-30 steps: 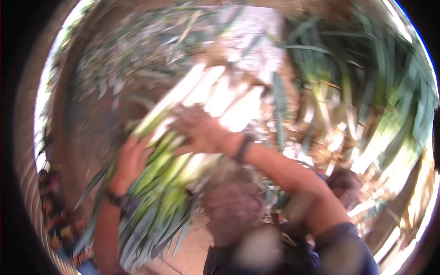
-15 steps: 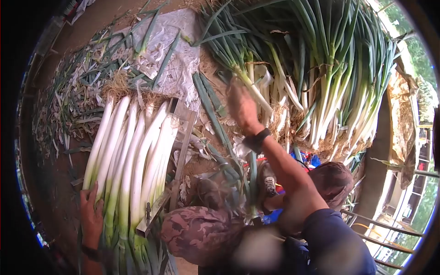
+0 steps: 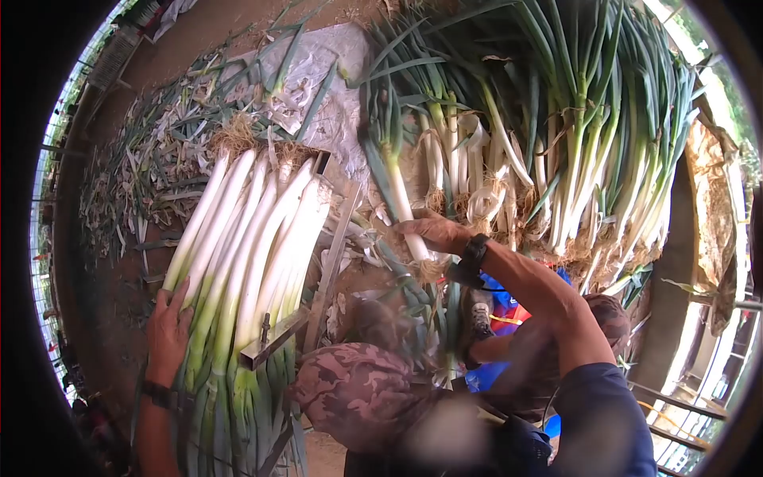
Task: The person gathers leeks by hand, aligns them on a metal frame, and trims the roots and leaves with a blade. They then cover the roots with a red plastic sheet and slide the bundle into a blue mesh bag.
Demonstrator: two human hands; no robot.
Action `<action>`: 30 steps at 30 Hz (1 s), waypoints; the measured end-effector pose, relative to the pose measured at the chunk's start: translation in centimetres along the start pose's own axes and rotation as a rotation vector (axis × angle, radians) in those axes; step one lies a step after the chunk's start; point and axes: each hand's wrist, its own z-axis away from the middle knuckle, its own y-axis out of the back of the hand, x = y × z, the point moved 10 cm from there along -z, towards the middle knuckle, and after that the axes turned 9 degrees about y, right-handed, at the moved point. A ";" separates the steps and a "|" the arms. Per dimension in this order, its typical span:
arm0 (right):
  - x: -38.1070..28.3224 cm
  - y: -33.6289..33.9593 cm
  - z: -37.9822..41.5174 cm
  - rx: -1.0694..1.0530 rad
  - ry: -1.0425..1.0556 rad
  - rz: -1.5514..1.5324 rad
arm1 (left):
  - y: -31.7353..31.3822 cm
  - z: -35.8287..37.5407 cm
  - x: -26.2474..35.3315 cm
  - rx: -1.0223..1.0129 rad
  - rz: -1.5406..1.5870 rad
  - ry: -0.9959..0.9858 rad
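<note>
My left hand [image 3: 168, 334] lies along the outer side of a bundle of thick leeks [image 3: 238, 238], fingers extended against the stalks, not wrapped round them. White stalks and roots point away from me, green leaves towards me. A metal frame [image 3: 332, 262] borders the bundle on its right, with a crosspiece [image 3: 274, 340] over the stalks. My right hand [image 3: 435, 232] is closed round the white lower stalk of a single leek [image 3: 404, 195], just above its roots. That leek's green leaves point away from me, beside the large pile of leeks [image 3: 584, 151].
Leaf trimmings [image 3: 159, 159] litter the ground at the far left, partly over a pale sheet [image 3: 338, 79]. Knees in camouflage trousers [image 3: 358, 385] and a shoe [image 3: 481, 318] are close below. Metal rails [image 3: 675, 401] run along the right.
My right hand has come towards me from the pile's near-left edge, drawing one leek with it. My left hand stays against the bundle. The whole view has shifted slightly.
</note>
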 end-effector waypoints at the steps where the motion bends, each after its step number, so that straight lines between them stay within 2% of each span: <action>1: -4.4 -0.7 1.6 0.033 0.115 0.219 | 0.0 0.0 -0.2 0.009 0.001 -0.011; 3: -5.7 -0.7 3.2 0.241 -0.137 0.075 | -0.6 0.0 -1.0 -0.012 0.041 -0.009; 5: -4.7 -0.4 3.1 0.290 -0.078 0.122 | -1.0 0.0 -1.6 0.003 0.042 -0.041; 7: -9.3 1.4 5.2 0.449 0.106 0.240 | -1.1 0.1 -1.8 0.019 0.046 -0.064; 10: -11.8 4.8 7.3 0.572 0.187 0.057 | -0.9 0.0 -1.4 0.057 0.049 -0.110; 12: -13.7 7.5 9.1 0.649 0.215 0.047 | -1.3 -0.1 -2.2 -0.011 0.028 -0.021; 15: -13.3 12.7 10.5 0.766 0.200 0.179 | -1.4 -0.1 -2.3 0.029 0.029 -0.090; 17: -9.9 15.9 10.1 0.786 0.056 0.220 | -1.5 -0.2 -2.2 0.006 0.026 -0.081; 18: -7.6 18.5 9.5 0.862 0.089 0.630 | -1.5 -0.2 -2.2 -0.016 0.020 -0.072; 19: -5.3 18.7 8.7 0.868 0.080 0.630 | -1.4 0.0 -2.2 -0.022 0.021 -0.080; 21: -2.9 17.3 7.7 0.658 -0.123 1.329 | -1.6 -0.2 -1.9 -0.009 0.038 -0.060; 22: -1.2 16.5 7.3 0.573 -0.173 1.325 | -1.7 -0.3 -1.9 -0.067 0.042 -0.008; 23: -1.1 15.9 7.4 0.625 -0.124 1.141 | -1.8 -0.2 -1.9 -0.074 0.049 -0.029; 24: -3.5 14.5 8.0 0.610 -0.187 1.110 | -1.9 -0.2 -2.4 -0.065 0.040 -0.026; 25: -1.8 14.9 7.0 0.557 -0.225 0.985 | -2.1 -0.3 -2.7 -0.056 0.031 -0.027; 27: -1.1 14.9 5.2 0.580 -0.109 1.220 | -2.2 -0.4 -2.5 -0.054 0.026 -0.056; 29: -1.5 13.8 5.1 0.387 -0.236 1.069 | -2.1 -0.5 -2.6 -0.037 0.013 -0.075; 30: -1.7 13.9 5.4 0.404 -0.241 1.066 | -2.1 -0.5 -3.0 -0.050 -0.016 -0.056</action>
